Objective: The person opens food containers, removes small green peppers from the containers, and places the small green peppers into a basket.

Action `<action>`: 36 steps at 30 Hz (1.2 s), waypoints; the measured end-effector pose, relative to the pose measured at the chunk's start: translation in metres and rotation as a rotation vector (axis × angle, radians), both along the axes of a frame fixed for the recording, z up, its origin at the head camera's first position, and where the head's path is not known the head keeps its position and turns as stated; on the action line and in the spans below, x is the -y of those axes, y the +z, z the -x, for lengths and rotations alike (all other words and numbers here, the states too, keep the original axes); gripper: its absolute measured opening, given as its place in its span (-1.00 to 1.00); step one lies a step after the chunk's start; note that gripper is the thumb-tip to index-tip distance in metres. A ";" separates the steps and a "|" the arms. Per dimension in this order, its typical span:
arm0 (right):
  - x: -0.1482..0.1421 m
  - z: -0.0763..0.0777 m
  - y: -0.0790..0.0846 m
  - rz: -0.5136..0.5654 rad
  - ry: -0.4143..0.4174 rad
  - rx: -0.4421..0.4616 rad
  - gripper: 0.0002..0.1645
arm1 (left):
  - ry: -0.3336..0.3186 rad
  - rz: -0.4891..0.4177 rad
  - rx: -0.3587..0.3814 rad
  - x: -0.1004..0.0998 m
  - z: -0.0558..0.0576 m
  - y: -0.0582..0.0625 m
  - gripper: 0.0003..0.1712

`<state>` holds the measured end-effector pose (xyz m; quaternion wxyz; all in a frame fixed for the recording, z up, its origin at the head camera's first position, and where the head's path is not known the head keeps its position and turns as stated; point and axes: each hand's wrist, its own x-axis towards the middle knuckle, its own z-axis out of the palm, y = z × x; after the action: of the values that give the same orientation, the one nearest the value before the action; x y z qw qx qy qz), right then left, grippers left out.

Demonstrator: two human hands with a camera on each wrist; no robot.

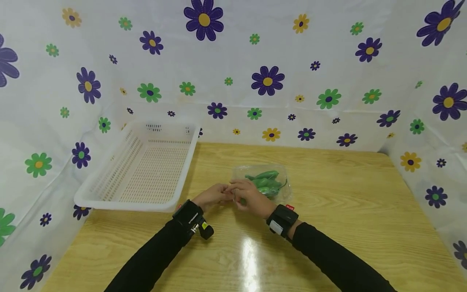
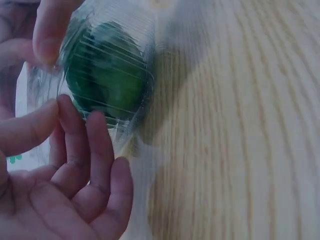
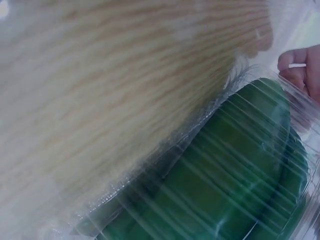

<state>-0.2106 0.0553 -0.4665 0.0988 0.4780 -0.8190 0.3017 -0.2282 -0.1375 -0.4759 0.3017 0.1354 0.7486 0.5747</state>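
Note:
Several green peppers [image 1: 268,183] lie in a clear pack [image 1: 282,167] stretched over with plastic wrap [image 3: 220,165], flat on the table. My left hand [image 1: 215,194] is at the pack's left end. Its thumb and index finger pinch the edge of the wrap, while the other fingers [image 2: 102,155] stay loosely bent beside it. Close against it, my right hand [image 1: 251,198] reaches over the pack's near left corner. Its fingertips [image 2: 47,47] pinch the same edge of the wrap. In the right wrist view the wrap shows taut creases over the peppers.
A white perforated plastic basket [image 1: 178,178] stands on the left of the wooden table [image 1: 346,211]. White cloth with printed flowers [image 1: 233,52] hangs behind the table and along both sides. A black wrist camera strap [image 1: 282,219] circles each wrist.

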 end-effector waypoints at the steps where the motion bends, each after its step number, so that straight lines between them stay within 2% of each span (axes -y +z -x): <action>1: 0.000 0.000 0.000 -0.011 0.004 0.009 -0.70 | -0.007 -0.022 0.027 0.000 0.001 -0.002 -0.86; 5: -0.001 0.001 0.000 -0.048 0.011 0.021 -0.70 | -0.039 -0.063 0.086 0.001 0.007 -0.005 -0.76; 14: 0.000 -0.002 0.000 -0.033 -0.006 0.046 -0.69 | 0.026 -0.014 0.189 -0.003 0.006 -0.001 -0.73; 23: -0.002 -0.001 -0.002 0.015 -0.004 0.119 -0.69 | 0.031 -0.039 0.218 -0.007 0.007 0.001 -0.69; 27: -0.005 0.000 -0.003 0.019 -0.009 0.135 -0.68 | 0.021 -0.044 0.219 -0.008 0.008 -0.002 -0.79; 29: -0.005 0.000 -0.003 -0.007 -0.018 0.076 -0.71 | 0.007 -0.048 0.208 -0.006 0.008 -0.003 -0.83; 31: -0.003 0.000 -0.002 -0.076 -0.036 -0.055 -0.78 | -0.013 -0.042 0.191 -0.004 0.007 -0.003 -0.77; 34: 0.000 -0.004 0.004 -0.267 -0.092 -0.383 -0.98 | -0.020 -0.025 0.183 0.000 0.005 -0.002 -0.73; 36: 0.003 -0.008 0.011 -0.410 -0.127 -0.563 -0.83 | -0.020 -0.025 0.184 0.001 0.004 -0.001 -0.75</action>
<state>-0.2026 0.0520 -0.4553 0.2412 0.5005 -0.8312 -0.0195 -0.2323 -0.1388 -0.4765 0.3732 0.0935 0.7090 0.5911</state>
